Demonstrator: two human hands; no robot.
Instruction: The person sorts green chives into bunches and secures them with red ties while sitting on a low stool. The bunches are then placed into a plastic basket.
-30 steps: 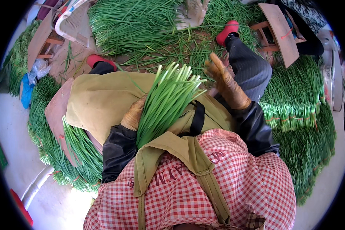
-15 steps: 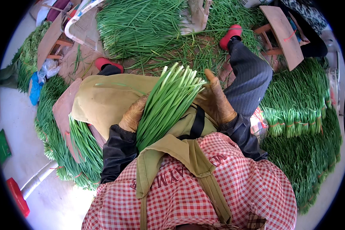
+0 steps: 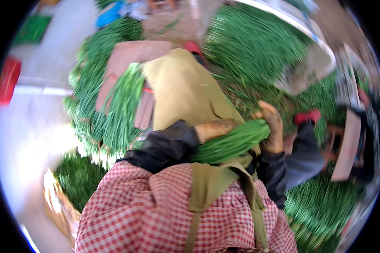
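Note:
A loose bunch of long green chives [image 3: 230, 144] lies across my lap, its cut ends toward the right. My left hand [image 3: 218, 129], in a brownish glove, grips the bunch from its far side; motion blurs the fingers. At the cut ends is my right hand [image 3: 273, 128], gloved too, with its palm against them and its fingers raised, slightly bent and apart. A tan apron [image 3: 185, 92] covers my lap under the bunch. To my left, a tied bunch of chives [image 3: 128, 90] rests on a pinkish-brown board [image 3: 133, 55].
Stacked chives [image 3: 88, 84] line my left side, and more chives [image 3: 321, 206] are piled at my right. Beyond my knees stands a heap of loose chives [image 3: 251, 42] beside a white-framed chair [image 3: 325, 50]. A wooden board [image 3: 346, 145] tilts at the right.
My view has swung to the left, blurring the picture. The bunch has gone from steeply upright to nearly level across my lap. My right hand's fingers have bent inward at the cut ends.

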